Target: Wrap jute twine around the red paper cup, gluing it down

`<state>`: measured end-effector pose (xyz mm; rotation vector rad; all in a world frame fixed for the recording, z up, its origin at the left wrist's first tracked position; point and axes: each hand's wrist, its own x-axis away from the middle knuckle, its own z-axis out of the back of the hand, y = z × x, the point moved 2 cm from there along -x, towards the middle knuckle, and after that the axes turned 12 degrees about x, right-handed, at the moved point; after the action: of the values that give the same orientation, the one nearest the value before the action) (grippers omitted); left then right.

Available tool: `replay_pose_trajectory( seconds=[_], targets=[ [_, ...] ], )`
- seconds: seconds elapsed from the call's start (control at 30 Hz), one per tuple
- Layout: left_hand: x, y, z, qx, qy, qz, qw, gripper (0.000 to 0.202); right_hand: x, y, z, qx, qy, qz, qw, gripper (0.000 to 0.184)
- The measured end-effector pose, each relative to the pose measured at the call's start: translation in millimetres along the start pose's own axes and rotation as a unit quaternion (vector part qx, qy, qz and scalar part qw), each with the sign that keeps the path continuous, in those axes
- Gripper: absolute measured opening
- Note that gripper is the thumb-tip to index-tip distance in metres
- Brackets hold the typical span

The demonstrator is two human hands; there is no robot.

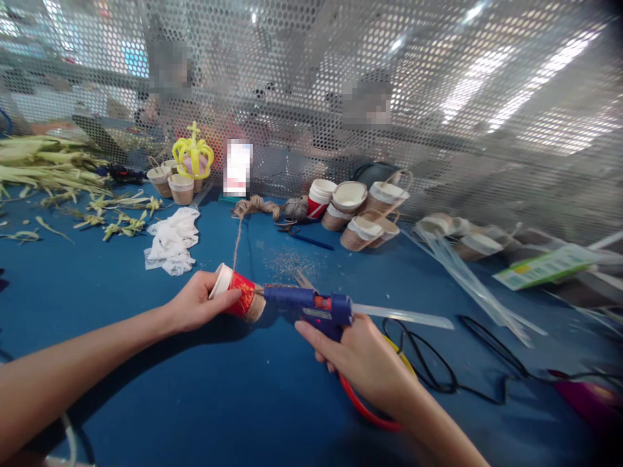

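My left hand (197, 303) is wrapped round a red paper cup (237, 297) lying on its side, its base end partly wound with brown twine. A strand of twine (237, 243) runs from the cup up to a loose bundle further back. My right hand (363, 360) grips a blue glue gun (311, 307), whose nozzle touches the twine-wrapped end of the cup. A clear glue stick (403, 316) pokes out of the gun's back to the right. Both hands hover just above the blue table (195, 402).
A stack of twine-wrapped cups (363, 211) and a red cup stack (318, 196) stand at the back. A white cloth (171, 240) and green leaf strips (53, 172) lie left. Glue sticks (467, 275), black cable (438, 379) and a perforated metal screen (438, 78) are to the right and behind.
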<state>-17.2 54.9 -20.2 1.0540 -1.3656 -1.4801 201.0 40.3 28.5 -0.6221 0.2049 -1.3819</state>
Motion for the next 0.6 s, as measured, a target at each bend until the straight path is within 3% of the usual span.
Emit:
replay_pose_trajectory(
  seconds=[0.23,0.6],
  targets=[
    [2,1,-0.4,-0.050,0.000,-0.034,0.998,0.032,-1,-4,5,-0.035,0.003,-0.005,0.999,0.027],
    [5,10,-1.7,-0.134,-0.021,-0.129,0.982,0.029,-13,7,4,-0.104,-0.047,0.035,0.993,0.033]
  ],
)
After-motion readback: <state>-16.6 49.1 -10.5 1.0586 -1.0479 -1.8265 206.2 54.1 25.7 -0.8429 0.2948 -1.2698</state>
